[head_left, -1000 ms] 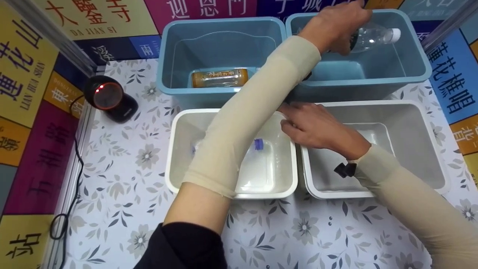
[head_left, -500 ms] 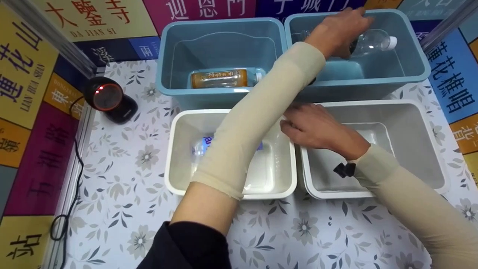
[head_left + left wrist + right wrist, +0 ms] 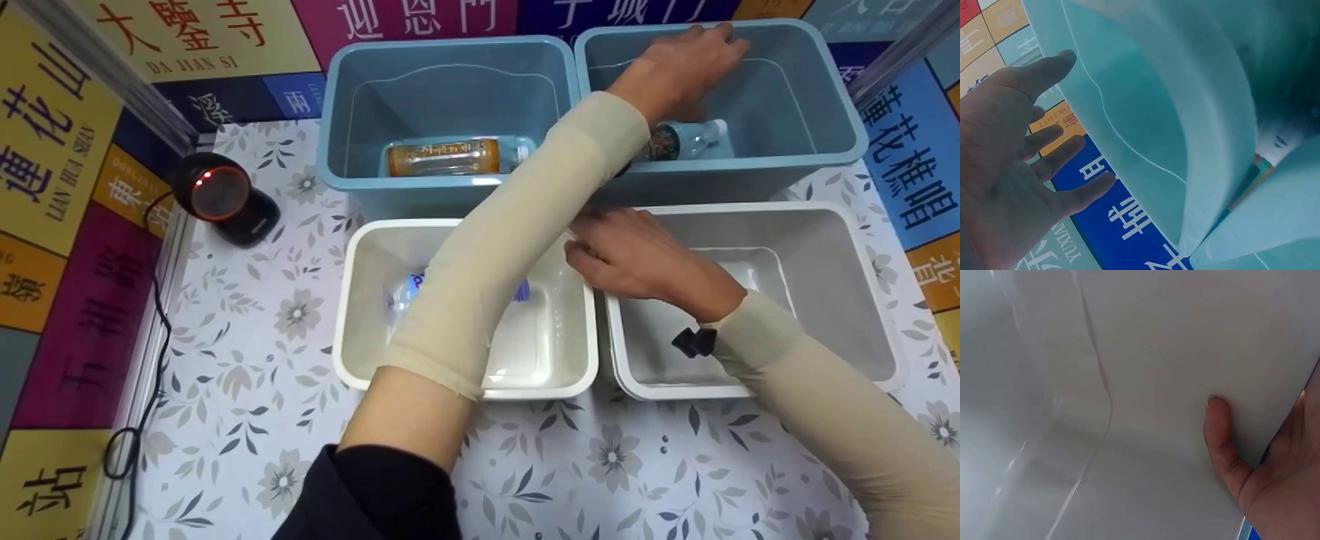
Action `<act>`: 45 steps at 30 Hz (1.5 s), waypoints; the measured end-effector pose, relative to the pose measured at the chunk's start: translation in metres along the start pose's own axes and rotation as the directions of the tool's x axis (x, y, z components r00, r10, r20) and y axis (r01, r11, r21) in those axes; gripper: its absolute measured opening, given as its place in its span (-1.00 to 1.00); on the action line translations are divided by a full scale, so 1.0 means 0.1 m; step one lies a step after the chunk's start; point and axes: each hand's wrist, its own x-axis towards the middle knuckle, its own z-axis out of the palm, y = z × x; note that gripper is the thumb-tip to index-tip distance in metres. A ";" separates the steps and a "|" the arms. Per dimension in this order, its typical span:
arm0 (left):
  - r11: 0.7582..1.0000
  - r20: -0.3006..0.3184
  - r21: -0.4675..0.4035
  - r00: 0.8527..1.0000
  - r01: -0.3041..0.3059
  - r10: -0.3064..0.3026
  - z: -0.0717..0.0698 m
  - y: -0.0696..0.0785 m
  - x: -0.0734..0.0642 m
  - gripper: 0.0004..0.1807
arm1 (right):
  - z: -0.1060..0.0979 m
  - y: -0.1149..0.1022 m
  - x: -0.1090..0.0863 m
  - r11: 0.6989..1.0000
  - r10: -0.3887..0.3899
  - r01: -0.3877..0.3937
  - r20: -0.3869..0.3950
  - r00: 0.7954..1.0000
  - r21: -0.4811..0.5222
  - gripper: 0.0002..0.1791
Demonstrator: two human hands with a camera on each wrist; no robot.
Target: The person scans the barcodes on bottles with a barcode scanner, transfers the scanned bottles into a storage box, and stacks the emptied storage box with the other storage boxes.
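The white-capped clear bottle (image 3: pixel 682 141) was beneath the left hand (image 3: pixel 679 71) — fingers spread — while the right hand (image 3: pixel 626 255) pinched a white bin's wall (image 3: pixel 1151 382).

Far yellow panel (image 3: pixel 191 37): "DA JIAN SI"; far magenta panel (image 3: pixel 401 22): "迎恩門"; left yellow panel (image 3: pixel 60 124): "蓮花山"; right blue panel (image 3: pixel 909 161): "蓮花樵唱".

The blue bins (image 3: pixel 450 94) and white bins (image 3: pixel 832 281) are plain, the white tabletop (image 3: pixel 555 465) grey-flowered.

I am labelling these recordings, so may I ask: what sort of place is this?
Probably a staged tabletop work booth, judging by the colourful wall panels printed with Chinese characters, the white floral-patterned table surface and two rectangular blue plastic bins.
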 end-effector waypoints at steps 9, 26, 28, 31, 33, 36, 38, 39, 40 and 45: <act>1.000 0.009 -0.027 1.000 -0.009 0.009 0.01 -0.07 -0.08 -0.04 | -0.01 -0.02 0.02 1.000 0.006 -0.007 0.026 1.000 0.024 -0.73; 0.999 -0.069 -0.035 0.997 -0.031 0.028 -0.07 -0.29 -0.40 -0.13 | -0.01 -0.03 0.02 0.999 0.024 -0.024 0.014 1.000 0.025 -0.84; 0.999 -0.071 -0.040 0.997 -0.035 0.032 -0.07 -0.30 -0.42 -0.12 | 0.00 -0.03 0.02 0.999 0.022 -0.023 0.007 1.000 0.025 -0.84; 0.998 -0.068 -0.048 0.997 -0.040 0.036 -0.06 -0.33 -0.46 -0.13 | 0.00 -0.03 0.03 1.000 0.013 -0.013 0.003 1.000 0.021 -0.83; 0.998 -0.071 -0.052 0.997 -0.045 0.041 -0.06 -0.34 -0.50 -0.14 | 0.00 -0.03 0.03 1.000 0.006 -0.006 -0.002 1.000 0.017 -0.84; 0.997 -0.075 -0.058 0.996 -0.057 0.052 -0.05 -0.37 -0.56 -0.17 | 0.00 -0.02 0.03 1.000 0.000 0.000 -0.014 1.000 0.013 -0.89; 0.996 -0.070 -0.059 0.996 -0.060 0.056 -0.04 -0.41 -0.61 -0.18 | 0.00 -0.01 0.03 1.000 -0.004 0.004 -0.022 1.000 0.014 -0.90; 0.996 -0.067 -0.062 0.996 -0.061 0.057 -0.03 -0.42 -0.63 -0.19 | 0.01 -0.01 0.03 1.000 -0.006 0.006 -0.025 1.000 0.017 -0.90; 0.996 -0.062 -0.063 0.997 -0.060 0.056 -0.02 -0.44 -0.65 -0.19 | 0.01 -0.01 0.04 1.000 -0.008 0.009 -0.027 1.000 0.019 -0.90; 0.996 -0.069 -0.062 0.996 -0.068 0.064 0.03 -0.54 -0.77 -0.21 | 0.01 0.01 0.04 1.000 -0.012 0.012 -0.027 1.000 0.026 -0.87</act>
